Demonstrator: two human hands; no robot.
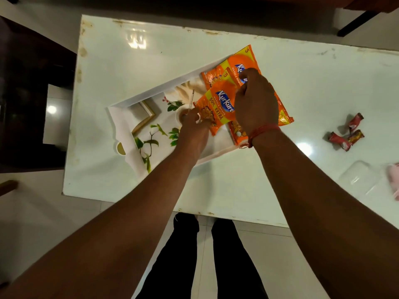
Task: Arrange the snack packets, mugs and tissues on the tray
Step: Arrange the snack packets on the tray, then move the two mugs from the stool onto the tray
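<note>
A white tray with a leaf print lies at an angle on the white table. Orange snack packets sit on its right half. My left hand pinches the lower corner of the front orange packet. My right hand is over the packets, its fingers curled and pinching the upper edge of the same front packet. Behind it lies a second orange packet, and a third peeks out under my right wrist.
Three small red and brown wrapped snacks lie on the table to the right. Nearer the right edge sit a clear plastic container and something pink, cut off by the frame. A dark chair stands at the left.
</note>
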